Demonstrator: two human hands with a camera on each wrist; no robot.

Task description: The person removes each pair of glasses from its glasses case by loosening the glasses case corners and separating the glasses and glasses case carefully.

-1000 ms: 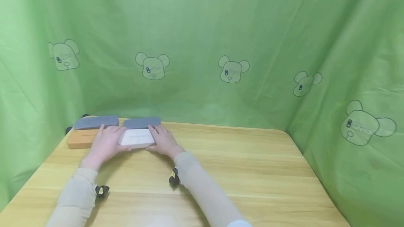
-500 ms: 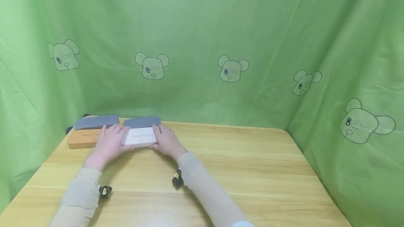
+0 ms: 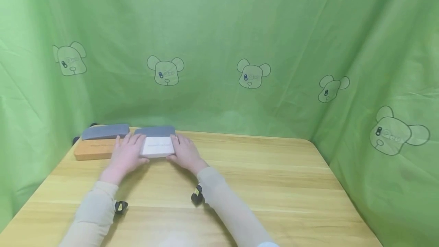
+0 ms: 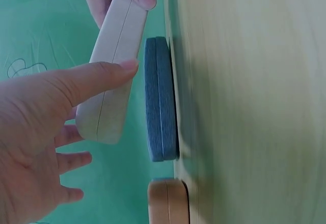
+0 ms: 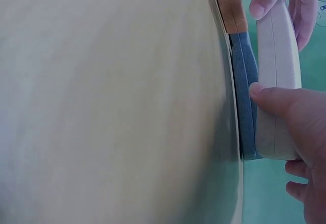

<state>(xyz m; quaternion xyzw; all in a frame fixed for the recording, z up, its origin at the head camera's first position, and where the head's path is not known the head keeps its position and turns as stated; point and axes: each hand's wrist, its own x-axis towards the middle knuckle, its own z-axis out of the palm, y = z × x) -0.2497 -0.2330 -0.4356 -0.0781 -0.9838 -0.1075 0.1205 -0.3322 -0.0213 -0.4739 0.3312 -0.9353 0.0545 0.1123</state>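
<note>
Both hands hold a white glasses case (image 3: 158, 146) with faint print on its lid. My left hand (image 3: 127, 153) grips its left end, thumb (image 4: 109, 76) on the seamed near side. At the other end, my right hand (image 3: 186, 153) pinches it, thumb (image 5: 272, 99) in front and fingers behind. Both wrist views show the white case lifted off the table. A blue-grey glasses case (image 3: 156, 131) lies just behind it. To the left are an orange case (image 3: 93, 149), partly covered by my left hand, and a second blue-grey case (image 3: 106, 131) behind that.
The wooden table (image 3: 274, 186) stretches to the right and toward me. A green curtain (image 3: 212, 41) with bear-head drawings hangs along the back and both sides. The cases lie near the table's far left corner.
Both hands have moved a little to the right and slightly away from me, carrying the white glasses case. The orange and blue-grey cases have stayed in place.
</note>
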